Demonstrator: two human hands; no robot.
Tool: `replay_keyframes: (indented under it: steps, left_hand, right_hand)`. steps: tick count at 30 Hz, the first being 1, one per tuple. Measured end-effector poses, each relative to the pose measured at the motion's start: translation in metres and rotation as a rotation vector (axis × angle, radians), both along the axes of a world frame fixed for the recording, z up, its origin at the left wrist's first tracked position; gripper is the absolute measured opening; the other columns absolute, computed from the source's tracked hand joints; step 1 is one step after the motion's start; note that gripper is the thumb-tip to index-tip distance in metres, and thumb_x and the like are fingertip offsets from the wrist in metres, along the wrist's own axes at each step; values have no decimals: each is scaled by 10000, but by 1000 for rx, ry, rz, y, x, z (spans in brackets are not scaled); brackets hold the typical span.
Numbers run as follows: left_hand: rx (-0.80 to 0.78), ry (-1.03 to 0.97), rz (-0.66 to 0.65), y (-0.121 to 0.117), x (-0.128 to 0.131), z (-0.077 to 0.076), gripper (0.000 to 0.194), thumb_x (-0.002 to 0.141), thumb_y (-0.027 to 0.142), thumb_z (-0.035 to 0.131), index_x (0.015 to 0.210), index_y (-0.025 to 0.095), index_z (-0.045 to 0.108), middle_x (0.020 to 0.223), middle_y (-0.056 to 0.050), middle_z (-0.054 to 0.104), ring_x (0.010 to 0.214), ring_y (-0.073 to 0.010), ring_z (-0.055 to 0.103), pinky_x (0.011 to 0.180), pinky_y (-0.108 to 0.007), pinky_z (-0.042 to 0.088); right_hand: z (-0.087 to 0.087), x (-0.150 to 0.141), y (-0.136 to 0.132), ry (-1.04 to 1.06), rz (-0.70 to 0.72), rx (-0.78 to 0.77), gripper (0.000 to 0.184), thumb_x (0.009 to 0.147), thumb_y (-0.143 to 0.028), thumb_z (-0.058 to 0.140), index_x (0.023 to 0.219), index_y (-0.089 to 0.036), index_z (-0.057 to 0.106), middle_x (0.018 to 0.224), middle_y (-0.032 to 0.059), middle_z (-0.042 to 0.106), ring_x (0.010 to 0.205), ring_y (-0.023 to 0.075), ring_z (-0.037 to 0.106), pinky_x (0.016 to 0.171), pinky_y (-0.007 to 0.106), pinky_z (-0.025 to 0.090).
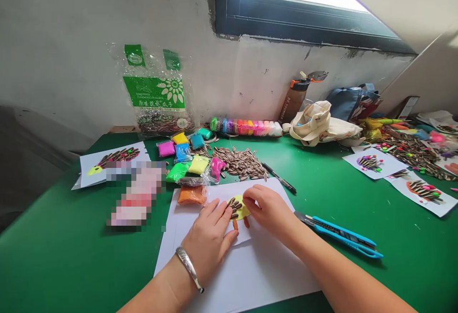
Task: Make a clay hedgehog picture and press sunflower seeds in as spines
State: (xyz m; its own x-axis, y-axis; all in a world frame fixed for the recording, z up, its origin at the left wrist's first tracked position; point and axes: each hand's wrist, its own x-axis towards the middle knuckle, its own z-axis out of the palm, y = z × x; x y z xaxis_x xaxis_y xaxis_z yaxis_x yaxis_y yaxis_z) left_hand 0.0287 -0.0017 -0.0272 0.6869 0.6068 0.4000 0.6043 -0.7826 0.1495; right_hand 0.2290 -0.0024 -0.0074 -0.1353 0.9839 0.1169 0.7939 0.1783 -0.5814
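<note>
A white paper sheet lies on the green table in front of me. On it sits a yellow clay patch with several striped sunflower seeds stuck in it and two small orange clay legs below. My left hand, with a silver bracelet on the wrist, lies flat on the paper, fingers stretched out toward the patch. My right hand is pinched at the patch's right edge; what the fingertips hold is too small to make out.
A pile of loose sunflower seeds and small bags of coloured clay lie behind the paper, with a black pen and a blue utility knife at the right. A seed bag, a bottle, a cloth bag and finished seed pictures stand farther off.
</note>
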Motion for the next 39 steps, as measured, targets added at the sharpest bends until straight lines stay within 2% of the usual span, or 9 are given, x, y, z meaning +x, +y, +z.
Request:
replay_keyframes:
  steps: [5, 10, 18, 20, 23, 26, 29, 33, 39]
  left_hand:
    - [15, 24, 2, 0, 1, 0, 358, 901, 281, 522, 1165, 67, 636, 1189, -156, 663, 1142, -345, 584, 918, -507, 549]
    - [14, 37, -4, 0, 2, 2, 350, 892, 272, 534, 1153, 64, 639, 1186, -160, 662, 1146, -347, 578, 915, -513, 549]
    - [29, 58, -10, 0, 2, 2, 360, 881, 259, 550, 1156, 45, 640, 1191, -168, 659, 1144, -356, 579, 912, -507, 554]
    - [21, 69, -7, 0, 2, 3, 374, 879, 268, 556, 1168, 46, 634, 1201, -170, 654, 1150, -356, 577, 918, -506, 551]
    - [15, 80, -4, -1, 1, 5, 392, 874, 281, 564, 1181, 45, 627, 1211, -175, 648, 1158, -358, 573, 915, -506, 552]
    - [5, 78, -5, -1, 0, 6, 408, 869, 276, 571, 1198, 40, 615, 1224, -183, 638, 1167, -360, 567, 912, -507, 554]
    - [-16, 57, -8, -1, -2, 6, 415, 871, 273, 569, 1221, 52, 600, 1236, -182, 631, 1171, -352, 566, 925, -513, 544]
    - [-31, 22, -14, -1, -3, 4, 400, 876, 270, 562, 1222, 71, 598, 1239, -176, 628, 1178, -342, 562, 936, -504, 540]
    - [-32, 2, -24, -2, -3, 6, 380, 862, 242, 578, 1198, 68, 612, 1228, -186, 630, 1169, -355, 566, 923, -525, 544]
  right_hand:
    - [-7, 1, -1, -130, 41, 0, 272, 814, -94, 500, 562, -182, 555, 665, -8, 505, 662, 113, 467, 596, 225, 283]
    - [-12, -3, 1, -214, 69, -23, 204, 761, -91, 549, 578, -180, 562, 663, -11, 489, 660, 116, 451, 572, 228, 260]
    - [-8, -1, 1, -249, 86, 18, 226, 800, -98, 536, 593, -181, 574, 665, 5, 527, 657, 128, 484, 576, 234, 286]
    - [-3, 11, 5, -213, 26, 36, 226, 838, -110, 510, 649, -189, 607, 703, 7, 566, 702, 131, 516, 611, 228, 313]
    - [3, 33, 16, -218, -217, 103, 210, 893, -164, 472, 792, -192, 655, 799, 26, 619, 757, 146, 545, 669, 237, 340]
    - [0, 48, 30, -287, -327, 102, 184, 906, -216, 475, 879, -182, 653, 844, 46, 636, 796, 167, 562, 697, 250, 351]
    - [-8, 52, 42, -362, -340, 59, 162, 895, -239, 500, 939, -172, 640, 868, 66, 641, 825, 187, 569, 708, 260, 354]
    - [-16, 52, 49, -377, -322, 19, 184, 868, -141, 468, 874, -166, 650, 830, 82, 633, 782, 189, 568, 678, 264, 350]
    - [-7, 48, 35, -281, -277, 41, 227, 873, -118, 439, 889, -181, 656, 857, 53, 645, 789, 157, 573, 685, 230, 380]
